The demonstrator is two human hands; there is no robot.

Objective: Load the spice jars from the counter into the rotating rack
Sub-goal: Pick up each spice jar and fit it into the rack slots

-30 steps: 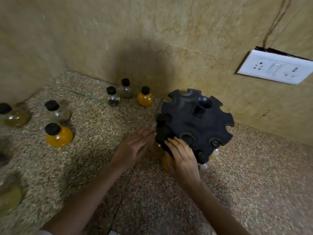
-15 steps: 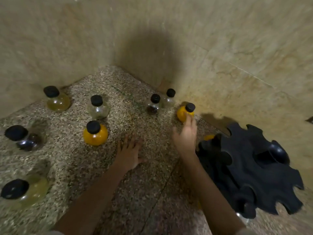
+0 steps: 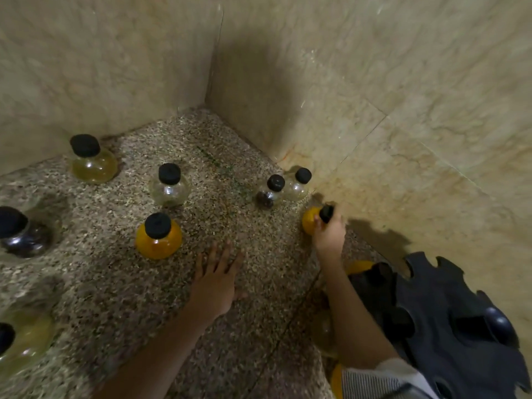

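Observation:
My right hand point(image 3: 329, 230) is closed around a round orange spice jar point(image 3: 309, 220) with a black cap, tilted near the right wall. My left hand point(image 3: 216, 279) lies flat on the speckled counter point(image 3: 247, 243), fingers spread, holding nothing. The black rotating rack point(image 3: 449, 321) stands at the lower right, with notched slots around its rim and jars hanging under it. Loose jars stand on the counter: an orange one point(image 3: 158, 239) just left of my left hand, a clear one point(image 3: 169, 187), a yellow one point(image 3: 92, 161), and two small ones point(image 3: 272, 191) by the corner.
Beige marble walls point(image 3: 374, 96) meet in a corner behind the counter. More jars sit at the far left edge: a dark one point(image 3: 23, 233) and a pale yellow one point(image 3: 23, 338). A striped sleeve point(image 3: 374, 381) shows at the bottom.
Both hands left the rack. My right hand reached to the orange jar by the wall and closed on it. My left hand settled flat on the counter. The view swung left.

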